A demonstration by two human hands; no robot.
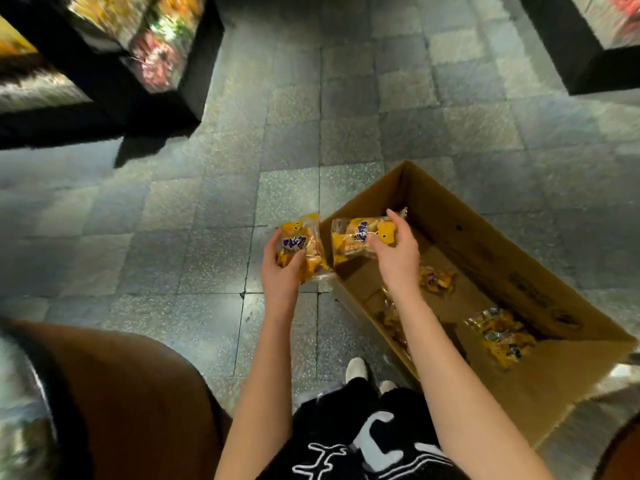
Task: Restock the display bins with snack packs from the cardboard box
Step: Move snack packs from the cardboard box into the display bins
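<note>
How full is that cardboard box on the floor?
Nearly empty: the cardboard box shows bare bottom, with only a few yellow snack packs scattered inside.

The brown cardboard box (pixel 485 237) lies open at the lower right. Yellow snack packs (pixel 500 336) lie inside. Two held packs (pixel 356 237) are up at its left corner.

Floor (pixel 207 209): grey speckled stone tiles, square, dark grout, glossy w/ patchy bright reflections. Big black boxy display stand (pixel 197 77) upper left, dark shadow (pixel 145 150) on tiles by its base. 2nd black stand (pixel 568 53) upper right. Both blurred. Light dim overall.
</note>
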